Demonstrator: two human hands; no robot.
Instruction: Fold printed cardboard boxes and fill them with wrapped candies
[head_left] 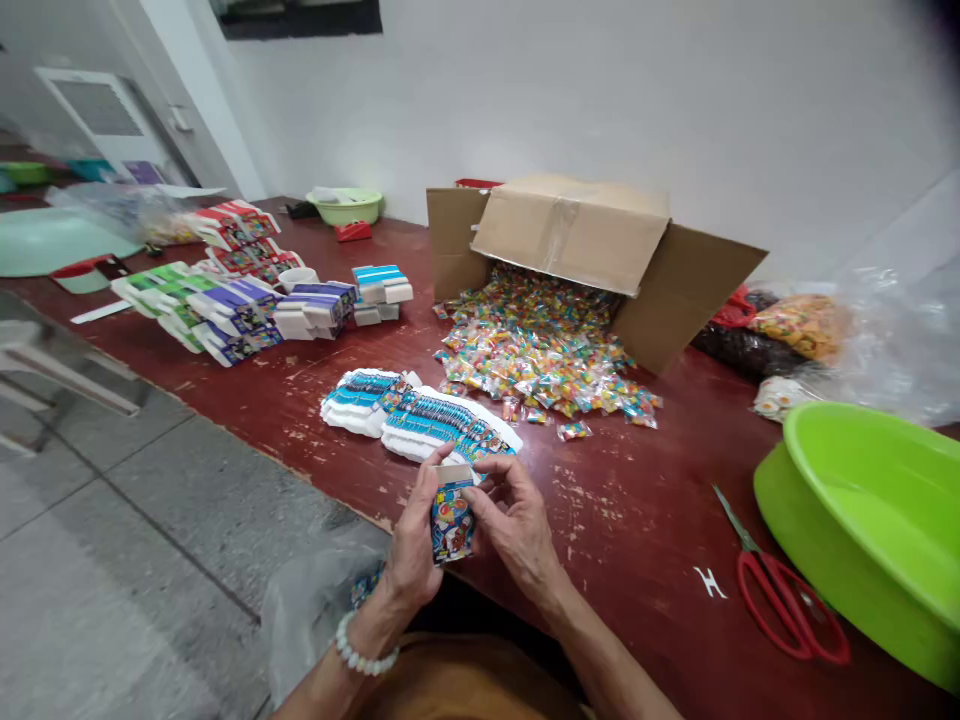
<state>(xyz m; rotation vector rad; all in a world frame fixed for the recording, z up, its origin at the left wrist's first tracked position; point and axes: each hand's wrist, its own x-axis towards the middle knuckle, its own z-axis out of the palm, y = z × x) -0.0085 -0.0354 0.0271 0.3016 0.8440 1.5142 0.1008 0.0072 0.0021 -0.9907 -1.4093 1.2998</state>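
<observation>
A small printed carton (452,518), blue with cartoon art, is held upright between both hands near the front edge of the red-brown table (315,400). My left hand (415,545) grips its left side, and a white bead bracelet shows on that wrist. My right hand (514,520) pinches the carton's top flap on the right. Just beyond the hands lie fanned stacks of flat blue cartons (420,412). Farther back, a cardboard box (585,250) on its side spills a heap of small colourful wrapped packets (540,355) onto the table.
Red scissors (784,600) lie to the right beside stacked green basins (870,520). Piles of folded cartons (247,300) in purple, green and red fill the left. Clear bags of goods (802,330) sit at the far right, and a plastic bag (315,610) hangs by my lap.
</observation>
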